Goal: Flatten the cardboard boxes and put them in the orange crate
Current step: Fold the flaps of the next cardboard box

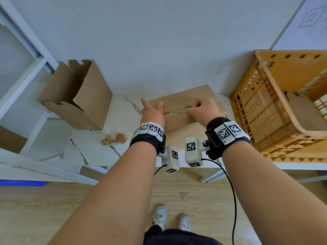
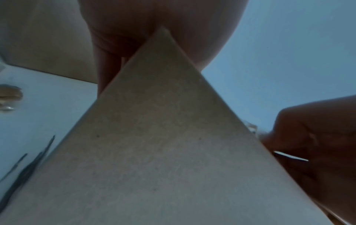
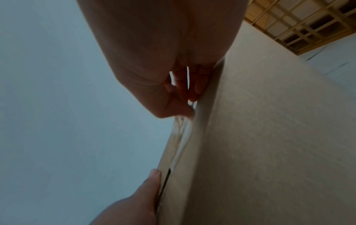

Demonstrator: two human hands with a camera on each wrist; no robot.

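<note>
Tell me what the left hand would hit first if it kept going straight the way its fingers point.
Likely nothing on the table: the left hand points past the taped box toward the white wall, which it would probably meet first; depth is unclear.

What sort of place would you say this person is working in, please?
Probably an indoor room set up for a packing or recycling chore: a white marble-patterned table against a plain wall, cardboard boxes on it, an orange crate alongside, and a wood-look floor.

Boxes (image 1: 187,110) plain brown cardboard. Crate (image 1: 276,110) orange, lattice-walled. Counter (image 1: 92,149) white, dark marble veining. Wristbands (image 1: 148,129) black, black-and-white square markers. Floor (image 1: 203,200) pale woodgrain.
</note>
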